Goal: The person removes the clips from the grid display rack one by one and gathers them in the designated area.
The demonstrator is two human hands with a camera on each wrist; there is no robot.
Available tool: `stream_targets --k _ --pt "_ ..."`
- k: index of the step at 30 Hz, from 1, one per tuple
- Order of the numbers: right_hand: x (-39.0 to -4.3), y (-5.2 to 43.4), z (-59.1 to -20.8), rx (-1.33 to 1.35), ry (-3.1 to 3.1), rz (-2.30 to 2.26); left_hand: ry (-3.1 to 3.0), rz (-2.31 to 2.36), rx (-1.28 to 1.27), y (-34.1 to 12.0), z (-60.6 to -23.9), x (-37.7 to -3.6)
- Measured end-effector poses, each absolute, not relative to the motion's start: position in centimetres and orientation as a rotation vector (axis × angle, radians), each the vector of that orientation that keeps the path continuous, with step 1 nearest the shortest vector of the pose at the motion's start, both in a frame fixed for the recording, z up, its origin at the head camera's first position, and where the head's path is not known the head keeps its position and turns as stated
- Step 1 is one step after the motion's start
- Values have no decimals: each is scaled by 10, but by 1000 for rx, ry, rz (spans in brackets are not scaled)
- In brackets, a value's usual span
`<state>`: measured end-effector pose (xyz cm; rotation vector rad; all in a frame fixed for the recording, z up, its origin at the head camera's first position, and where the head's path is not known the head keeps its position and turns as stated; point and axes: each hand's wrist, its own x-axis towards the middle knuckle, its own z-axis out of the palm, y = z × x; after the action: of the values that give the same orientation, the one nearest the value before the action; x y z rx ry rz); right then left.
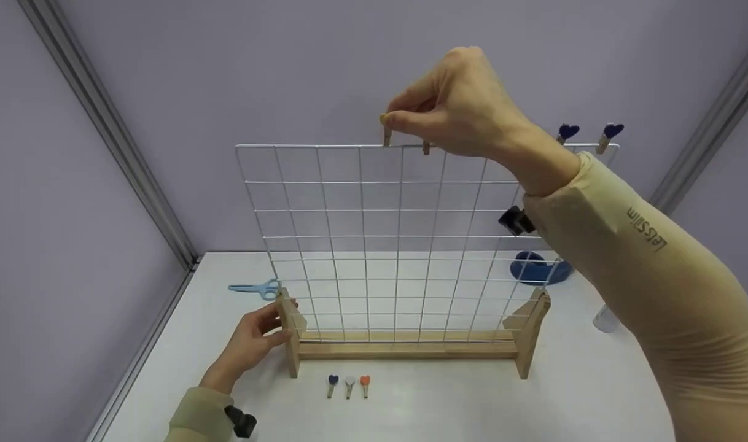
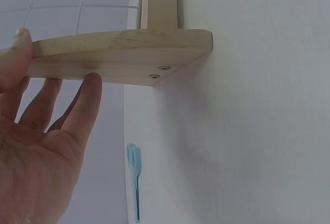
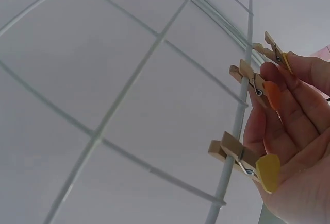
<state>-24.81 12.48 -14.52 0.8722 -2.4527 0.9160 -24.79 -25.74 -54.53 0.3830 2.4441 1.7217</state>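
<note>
My right hand (image 1: 457,110) pinches a wooden clothespin (image 3: 272,55) with a yellow heart between thumb and fingertips. That clothespin's tip is right at the top wire of the white wire grid (image 1: 337,146). Beside it, a clothespin with an orange heart (image 3: 252,82) and one with a yellow heart (image 3: 238,157) are clipped on the same wire. Low on the left, my left hand (image 1: 254,336) holds the side panel (image 2: 118,54) of the wooden stand (image 1: 405,352), thumb on one edge and fingers against its outer face. The grid stands upright in this stand.
Two clothespins with dark blue hearts (image 1: 567,132) sit at the grid's top right. Before the stand lie a dark blue (image 1: 332,387), a white (image 1: 349,387) and an orange heart clothespin (image 1: 365,387). Light blue scissors (image 1: 251,288), a blue rounded object (image 1: 533,271) and a clear cylinder (image 1: 605,320) lie around.
</note>
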Motion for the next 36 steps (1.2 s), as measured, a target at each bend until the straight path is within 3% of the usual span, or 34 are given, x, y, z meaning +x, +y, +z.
stream_targets --k 15,36 --pt "-226 140 -156 1147 -2208 1027 2477 1706 340 -260 -546 -248" --pt "-211 161 -272 1274 -2304 1122 2478 1702 417 -260 -545 -247"
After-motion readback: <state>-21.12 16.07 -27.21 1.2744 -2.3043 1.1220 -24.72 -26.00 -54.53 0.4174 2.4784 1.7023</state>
